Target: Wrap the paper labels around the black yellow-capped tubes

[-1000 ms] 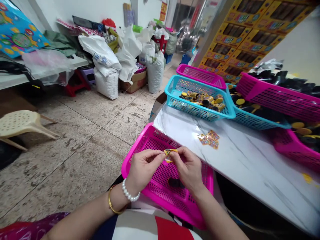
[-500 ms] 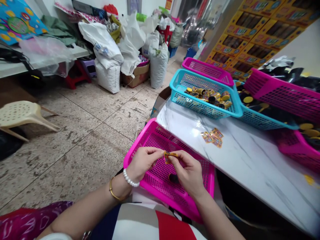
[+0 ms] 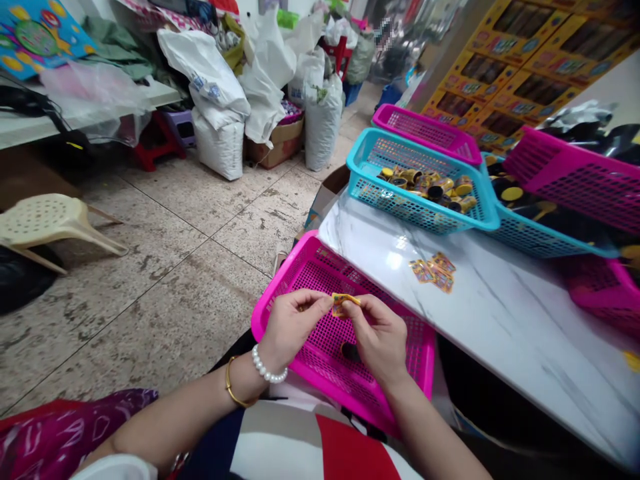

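Observation:
Above a pink plastic basket [image 3: 260, 319], both hands pinch a small yellow printed label [image 3: 341, 305]. My left hand [image 3: 293, 327] grips its left edge between thumb and forefinger, while my right hand [image 3: 380, 337] holds the right side. A small black round piece [image 3: 350, 351] lies in the basket, partly covered by my right hand. Several similar yellow labels [image 3: 435, 272] are spread in a loose pile on the white marbled table [image 3: 370, 230] to the right.
On the table, a blue basket [image 3: 423, 212] holds several small yellow-and-black containers. More blue and pink baskets [image 3: 570, 173] stand at the right, before stacked yellow boxes [image 3: 480, 87]. A cream stool [image 3: 43, 220] and white sacks [image 3: 217, 143] are on the floor at left.
The view has shifted slightly, so the surroundings sit a little differently. The label has turned between my fingers and shows more of its yellow printed face. Both hands keep their pinch.

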`<state>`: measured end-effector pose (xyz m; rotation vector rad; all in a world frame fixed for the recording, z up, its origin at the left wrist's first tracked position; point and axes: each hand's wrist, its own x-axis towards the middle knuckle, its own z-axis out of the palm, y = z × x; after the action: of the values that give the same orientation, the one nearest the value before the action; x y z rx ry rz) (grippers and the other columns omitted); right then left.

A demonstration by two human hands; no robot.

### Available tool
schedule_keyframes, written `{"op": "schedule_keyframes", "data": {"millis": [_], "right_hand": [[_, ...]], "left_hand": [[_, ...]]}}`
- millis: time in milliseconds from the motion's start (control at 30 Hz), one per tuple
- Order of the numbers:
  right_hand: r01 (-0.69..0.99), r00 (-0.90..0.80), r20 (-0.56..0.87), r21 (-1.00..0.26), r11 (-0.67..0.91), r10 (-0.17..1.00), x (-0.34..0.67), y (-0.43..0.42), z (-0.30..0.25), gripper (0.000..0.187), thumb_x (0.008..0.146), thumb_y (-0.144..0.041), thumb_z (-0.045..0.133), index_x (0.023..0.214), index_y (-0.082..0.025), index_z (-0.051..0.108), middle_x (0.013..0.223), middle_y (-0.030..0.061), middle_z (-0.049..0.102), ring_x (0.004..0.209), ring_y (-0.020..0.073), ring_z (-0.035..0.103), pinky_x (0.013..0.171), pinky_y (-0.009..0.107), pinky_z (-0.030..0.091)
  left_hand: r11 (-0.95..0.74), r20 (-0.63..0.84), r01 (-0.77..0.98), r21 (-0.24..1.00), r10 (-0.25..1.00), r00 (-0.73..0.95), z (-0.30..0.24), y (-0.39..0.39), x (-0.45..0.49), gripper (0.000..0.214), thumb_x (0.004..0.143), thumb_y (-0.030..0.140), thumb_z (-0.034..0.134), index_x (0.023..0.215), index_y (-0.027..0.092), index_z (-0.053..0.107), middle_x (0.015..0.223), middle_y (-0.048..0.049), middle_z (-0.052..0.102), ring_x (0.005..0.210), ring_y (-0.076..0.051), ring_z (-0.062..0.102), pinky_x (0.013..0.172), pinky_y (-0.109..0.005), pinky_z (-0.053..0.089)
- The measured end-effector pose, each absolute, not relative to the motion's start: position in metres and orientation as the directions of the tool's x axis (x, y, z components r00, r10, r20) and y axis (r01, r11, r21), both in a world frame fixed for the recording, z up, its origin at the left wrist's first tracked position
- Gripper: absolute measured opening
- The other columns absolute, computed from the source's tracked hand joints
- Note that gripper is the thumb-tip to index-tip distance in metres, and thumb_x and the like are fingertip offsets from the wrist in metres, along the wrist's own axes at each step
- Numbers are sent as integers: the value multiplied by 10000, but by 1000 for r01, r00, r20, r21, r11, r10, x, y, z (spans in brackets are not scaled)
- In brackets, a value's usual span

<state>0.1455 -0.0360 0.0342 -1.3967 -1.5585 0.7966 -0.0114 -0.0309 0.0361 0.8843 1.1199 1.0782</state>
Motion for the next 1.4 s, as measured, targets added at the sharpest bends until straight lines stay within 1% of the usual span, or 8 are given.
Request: {"op": "schedule_keyframes", "data": {"millis": [133, 367, 533, 833, 1100, 1167, 1267, 1400], "right_hand": [[492, -32, 255, -838, 237, 966, 142, -37, 34, 191, 908, -286, 586, 760, -190, 659, 715, 25, 643, 676, 153, 595, 656, 281, 467], [552, -98, 222, -799, 239, 970, 134, -33, 34, 278, 920, -307, 550, 698, -184, 663, 671, 16, 628, 637, 137, 572, 613, 253, 441], [573, -195, 55, -804, 159, 979, 160, -35, 45, 271, 944, -368, 491, 1052, -214, 685, 790, 15, 708, 691, 149, 631, 657, 265, 486], [937, -334, -375, -35, 347, 865, 186, -54, 24, 249, 879, -403, 580, 964, -180, 652, 900, 99, 704, 832, 255, 656, 682, 313, 476], [825, -497, -452, 19, 565, 741, 167, -61, 14, 227, 844, -61, 452, 949, -129, 642, 886, 139, 681, 837, 273, 632, 728, 345, 470], [833, -504, -465, -38, 553, 728, 170, -61, 16, 235, 829, -62, 464, 981, -113, 636, 899, 149, 672, 831, 267, 633, 737, 354, 481], [810, -569, -405, -430, 400, 716, 185, -55, 23, 384, 781, -105, 551, 1161, -139, 599, 991, 107, 670, 841, 216, 632, 764, 324, 501], [397, -497, -291, -914, -84, 817, 203, -47, 27, 461, 840, -194, 538, 1297, -248, 521, 997, 25, 650, 787, 152, 624, 701, 282, 534]], "left_hand": [[206, -200, -155, 966, 978, 54, 37, -34, -11, 197, 748, 336, 738, 860, 174, 751, 781, -48, 682, 587, -109, 518, 466, -205, 362], [355, -340, -234, 905, 935, 102, 22, -32, -16, 273, 744, 409, 741, 830, 151, 714, 435, 55, 484, 395, -65, 382, 383, -178, 249], [430, -410, -297, 853, 903, 129, 29, -29, -18, 216, 771, 365, 693, 761, 180, 581, 388, 49, 523, 310, -63, 396, 343, -162, 216], [576, -501, -319, 753, 815, 292, 21, -23, -15, 206, 786, 349, 698, 841, 161, 638, 397, 51, 507, 297, -32, 326, 334, -171, 131], [580, -489, -317, 750, 809, 325, 19, -20, -21, 218, 741, 311, 754, 795, 129, 647, 587, 0, 622, 365, -21, 404, 335, -148, 161], [576, -491, -338, 744, 815, 308, 18, -19, -22, 211, 759, 317, 734, 784, 136, 628, 574, 9, 616, 346, -19, 390, 328, -148, 144], [579, -504, -369, 727, 815, 287, 15, -16, -23, 194, 767, 295, 720, 823, 138, 622, 654, -10, 658, 346, -14, 405, 324, -147, 136], [596, -509, -408, 692, 803, 310, 13, -14, -22, 195, 756, 265, 722, 867, 121, 653, 697, -22, 669, 363, -6, 404, 330, -145, 133]]}}
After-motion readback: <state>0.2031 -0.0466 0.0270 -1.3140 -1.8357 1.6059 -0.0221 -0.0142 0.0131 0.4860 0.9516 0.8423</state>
